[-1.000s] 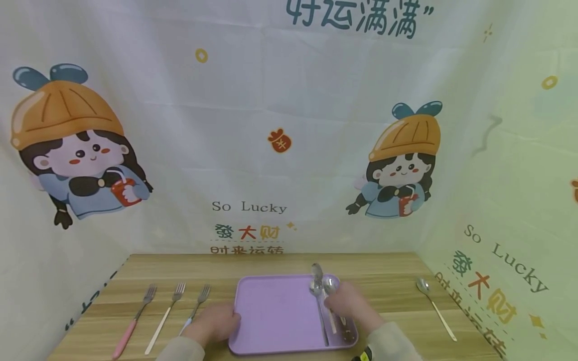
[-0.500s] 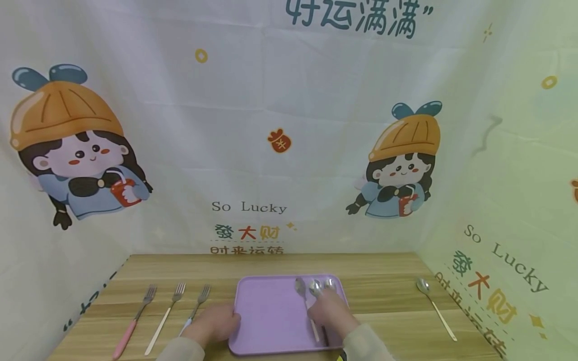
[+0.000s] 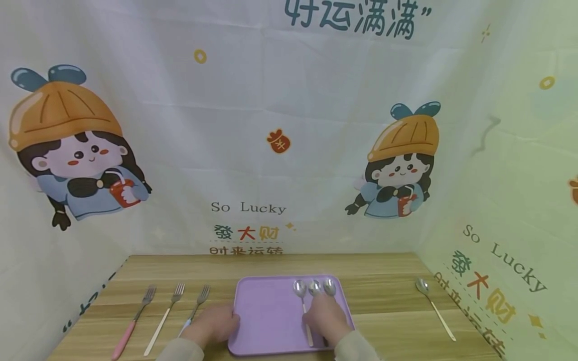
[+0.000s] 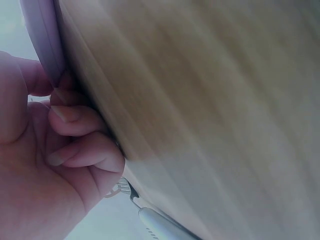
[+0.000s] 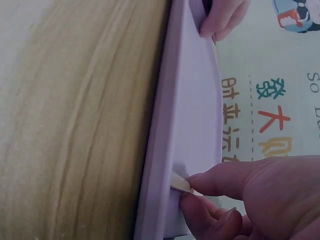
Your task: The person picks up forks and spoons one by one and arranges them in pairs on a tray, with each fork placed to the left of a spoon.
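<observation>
A purple tray [image 3: 266,316] lies on the table with three spoons side by side in its right part. My left hand [image 3: 218,322] grips the tray's left rim, thumb above and curled fingers at the edge, as the left wrist view shows. Over the spoon handles is my right hand [image 3: 326,317]. Its thumb and finger pinch the pale handle [image 5: 181,183] of the leftmost spoon [image 3: 300,288], low over the tray. The middle spoon [image 3: 314,287] and the right spoon [image 3: 329,287] show their bowls; the hand hides most of their handles.
Left of the tray lie three forks: a pink-handled fork [image 3: 131,331], a pale-handled fork [image 3: 166,321] and a blue-handled fork [image 3: 198,301], partly behind my left hand. Another spoon [image 3: 435,306] lies far right on the wooden table [image 3: 384,281]. A printed cloth [image 3: 316,175] hangs behind.
My right hand has moved left with the spoon, from over the right side of the tray, and lowered it beside the other two. My left hand stays at the rim.
</observation>
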`<state>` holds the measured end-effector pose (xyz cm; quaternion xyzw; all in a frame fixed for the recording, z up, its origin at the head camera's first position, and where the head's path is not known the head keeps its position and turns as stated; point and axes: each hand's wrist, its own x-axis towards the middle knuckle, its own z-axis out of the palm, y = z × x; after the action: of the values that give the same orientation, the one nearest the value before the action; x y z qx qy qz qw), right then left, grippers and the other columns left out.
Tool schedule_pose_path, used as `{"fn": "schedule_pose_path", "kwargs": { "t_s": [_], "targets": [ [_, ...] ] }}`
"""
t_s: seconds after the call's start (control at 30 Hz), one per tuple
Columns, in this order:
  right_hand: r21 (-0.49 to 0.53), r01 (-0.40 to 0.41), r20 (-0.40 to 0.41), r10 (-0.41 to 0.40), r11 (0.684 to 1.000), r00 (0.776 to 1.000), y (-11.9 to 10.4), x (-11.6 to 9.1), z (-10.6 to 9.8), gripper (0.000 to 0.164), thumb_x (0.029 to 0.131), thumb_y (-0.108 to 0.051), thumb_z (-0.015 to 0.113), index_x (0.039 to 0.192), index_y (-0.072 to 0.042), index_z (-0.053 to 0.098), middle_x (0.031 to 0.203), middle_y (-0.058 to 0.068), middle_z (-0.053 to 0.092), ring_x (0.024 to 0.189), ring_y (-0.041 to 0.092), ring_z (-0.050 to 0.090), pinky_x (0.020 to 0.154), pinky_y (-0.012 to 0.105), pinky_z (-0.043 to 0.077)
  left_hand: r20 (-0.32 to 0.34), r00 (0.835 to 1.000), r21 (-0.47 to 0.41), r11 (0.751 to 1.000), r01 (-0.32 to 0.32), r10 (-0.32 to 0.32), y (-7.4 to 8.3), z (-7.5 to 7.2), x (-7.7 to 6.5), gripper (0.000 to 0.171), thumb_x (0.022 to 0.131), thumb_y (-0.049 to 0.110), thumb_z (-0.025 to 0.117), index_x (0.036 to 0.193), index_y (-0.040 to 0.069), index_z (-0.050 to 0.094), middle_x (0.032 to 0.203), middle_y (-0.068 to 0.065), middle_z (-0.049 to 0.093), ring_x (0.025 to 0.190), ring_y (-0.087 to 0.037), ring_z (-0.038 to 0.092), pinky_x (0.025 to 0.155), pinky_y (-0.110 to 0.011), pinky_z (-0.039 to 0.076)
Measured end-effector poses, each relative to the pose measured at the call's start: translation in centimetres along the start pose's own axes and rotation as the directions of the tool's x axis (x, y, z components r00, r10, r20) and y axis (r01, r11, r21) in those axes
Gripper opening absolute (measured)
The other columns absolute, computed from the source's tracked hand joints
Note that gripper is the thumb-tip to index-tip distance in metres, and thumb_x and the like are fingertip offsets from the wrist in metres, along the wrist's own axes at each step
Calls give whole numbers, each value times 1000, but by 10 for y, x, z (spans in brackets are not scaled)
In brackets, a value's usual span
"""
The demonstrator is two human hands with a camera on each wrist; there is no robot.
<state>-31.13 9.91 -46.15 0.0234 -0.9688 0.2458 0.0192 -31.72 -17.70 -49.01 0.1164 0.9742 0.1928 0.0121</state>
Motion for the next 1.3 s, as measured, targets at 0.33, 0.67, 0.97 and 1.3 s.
{"fn": "schedule_pose_path", "kwargs": {
  "t_s": [0.33, 0.67, 0.97, 1.3],
  "targets": [
    [-31, -31, -2, 31, 999, 1000, -1, -1, 6, 22, 73, -16, 78, 70, -5, 59, 67, 6, 57, 56, 18, 53, 51, 34, 52, -10, 1000, -4, 1000, -9, 9, 0, -1, -3, 17, 91, 20, 52, 85, 8, 62, 82, -6, 63, 76, -27, 60, 78, -53, 49],
    [-30, 1, -12, -2, 1000, 1000, 0, 0, 6, 25, 75, -21, 77, 66, -8, 58, 64, 4, 57, 53, 17, 52, 50, 34, 50, -9, 1000, 1, 1000, -10, 10, -1, -1, -3, 17, 91, 19, 51, 82, 9, 62, 80, -5, 62, 74, -26, 59, 77, -52, 50],
    [-45, 162, -57, -164, 986, 985, 16, 3, -9, 31, 82, -25, 70, 58, -16, 53, 53, -5, 49, 45, 10, 43, 41, 27, 37, -11, 1000, -1, 1000, -13, 13, -2, 1, -2, 16, 91, 19, 51, 84, 10, 62, 81, -5, 64, 76, -27, 60, 79, -53, 50],
    [86, -3, -69, 9, 996, 998, 59, 11, -50, 27, 88, -22, 66, 66, -13, 54, 58, -1, 51, 49, 13, 45, 42, 25, 37, -11, 1000, -16, 1000, -22, 22, 0, 0, -2, 17, 92, 18, 51, 85, 9, 62, 81, -6, 63, 75, -26, 60, 78, -53, 50]
  ]
}}
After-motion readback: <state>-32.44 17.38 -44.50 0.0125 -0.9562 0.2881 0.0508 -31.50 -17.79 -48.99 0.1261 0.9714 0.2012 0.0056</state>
